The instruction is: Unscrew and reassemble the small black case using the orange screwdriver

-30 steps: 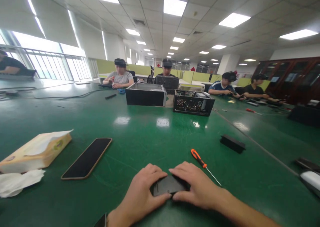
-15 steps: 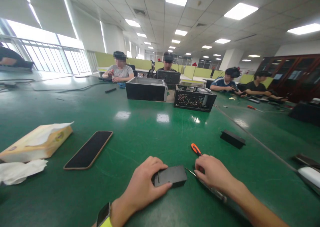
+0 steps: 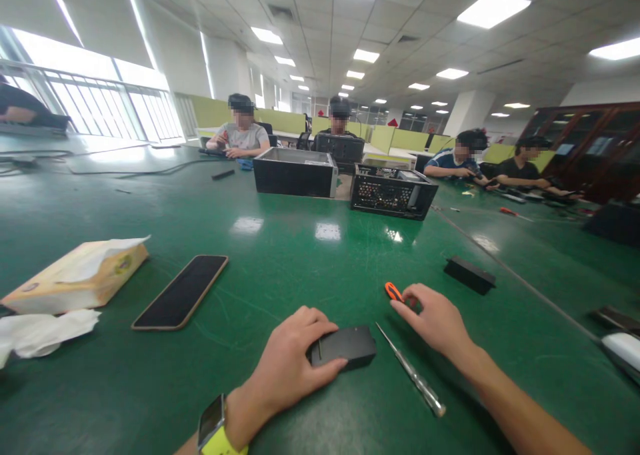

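Note:
My left hand (image 3: 295,355) is closed around one end of a small black rectangular box (image 3: 356,346) on the green table, thumb on the near side and fingers on the far side. My right hand (image 3: 437,318) has its thumb and forefinger around an orange-and-black screwdriver (image 3: 393,291); the handle's end pokes out past the fingertips, and its shaft is hidden. Between the hands, a slim screwdriver (image 3: 413,373) with a clear handle lies on the table, its tip pointing towards the box. Farther right lies another black block (image 3: 469,275).
At the left are a phone (image 3: 181,292), a tissue pack (image 3: 83,275) and a crumpled tissue (image 3: 50,331). Two open computer cases, one plain (image 3: 295,176) and one perforated (image 3: 393,196), stand farther back. Several people sit around the table. A white object (image 3: 623,351) lies at the right edge.
My right hand has let go of the slim screwdriver, which now lies on the table, and has moved up to the orange-and-black screwdriver. My left hand stays on the box.

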`<state>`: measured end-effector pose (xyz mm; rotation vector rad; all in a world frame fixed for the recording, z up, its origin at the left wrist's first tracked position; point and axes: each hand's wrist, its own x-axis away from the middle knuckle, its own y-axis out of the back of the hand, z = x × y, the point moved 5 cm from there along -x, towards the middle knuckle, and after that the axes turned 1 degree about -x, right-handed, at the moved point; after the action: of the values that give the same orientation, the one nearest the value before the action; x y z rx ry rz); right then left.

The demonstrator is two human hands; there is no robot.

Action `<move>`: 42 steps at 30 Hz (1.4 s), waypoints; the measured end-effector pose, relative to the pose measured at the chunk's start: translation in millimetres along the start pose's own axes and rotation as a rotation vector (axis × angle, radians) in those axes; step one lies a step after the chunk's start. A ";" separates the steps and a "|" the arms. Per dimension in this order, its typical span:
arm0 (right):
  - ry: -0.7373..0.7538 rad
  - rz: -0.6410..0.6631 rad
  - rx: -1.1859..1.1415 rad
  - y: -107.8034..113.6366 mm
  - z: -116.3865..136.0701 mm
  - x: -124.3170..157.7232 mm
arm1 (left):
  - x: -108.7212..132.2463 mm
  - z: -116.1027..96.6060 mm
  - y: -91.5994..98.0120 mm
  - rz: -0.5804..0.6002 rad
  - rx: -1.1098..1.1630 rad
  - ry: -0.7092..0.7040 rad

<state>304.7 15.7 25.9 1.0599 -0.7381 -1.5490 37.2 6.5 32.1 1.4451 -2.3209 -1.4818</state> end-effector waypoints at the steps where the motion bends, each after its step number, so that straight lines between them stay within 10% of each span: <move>1: -0.043 -0.037 -0.044 -0.9 -9.1 -5.1 | 0.0 -0.1 -0.1 -0.002 0.008 -0.002; 7: -0.038 -0.048 -0.319 0.4 -20.0 -24.5 | -1.1 0.1 0.1 -0.035 -0.004 -0.014; 14: 0.084 -0.071 -1.080 39.7 52.4 -29.1 | -1.8 2.6 -0.5 -0.021 0.011 -0.003; 42: 0.306 0.038 -0.922 39.7 76.2 -40.1 | -2.7 6.3 0.9 -0.043 0.038 -0.054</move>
<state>253.6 39.6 102.0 0.5445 0.1865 -1.4036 35.2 12.9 30.5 1.4916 -2.3757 -1.5143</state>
